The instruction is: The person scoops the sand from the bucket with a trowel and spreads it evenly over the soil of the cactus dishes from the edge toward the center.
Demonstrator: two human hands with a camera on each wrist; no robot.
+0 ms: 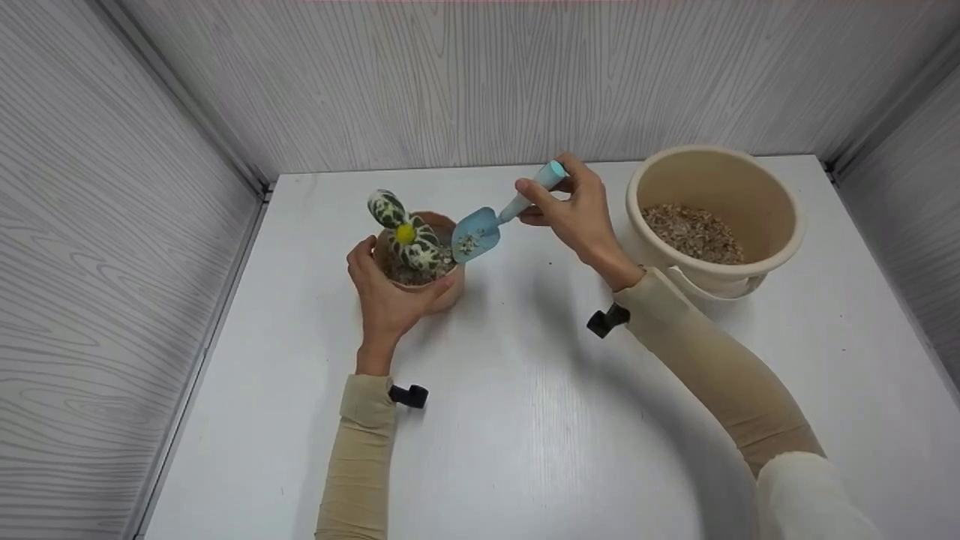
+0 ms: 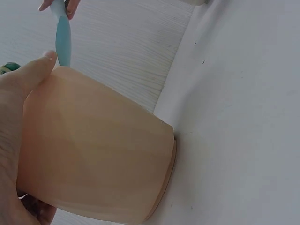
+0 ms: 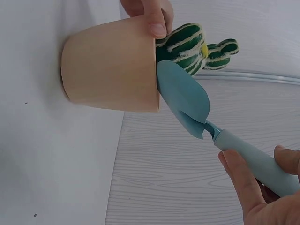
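Pot [image 1: 442, 289]: we gripped it in our left hand [image 1: 390, 296]; it held gravel and a cactus [image 1: 409, 232].
Trowel [image 1: 480, 231]: we grasped it in our right hand [image 1: 577, 214], grit on its blade.
Bucket [image 1: 780, 217]: it held gravel.
Writing: we saw none legible.

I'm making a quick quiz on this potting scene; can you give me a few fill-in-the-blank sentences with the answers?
1. The left hand holds the ____ by its side.
2. The right hand grips a blue ____ by its handle.
3. The pot holds a toy ____ with a yellow dot.
4. The gravel lies in the beige ____ at the table's right.

Missing words: pot; trowel; cactus; bucket.
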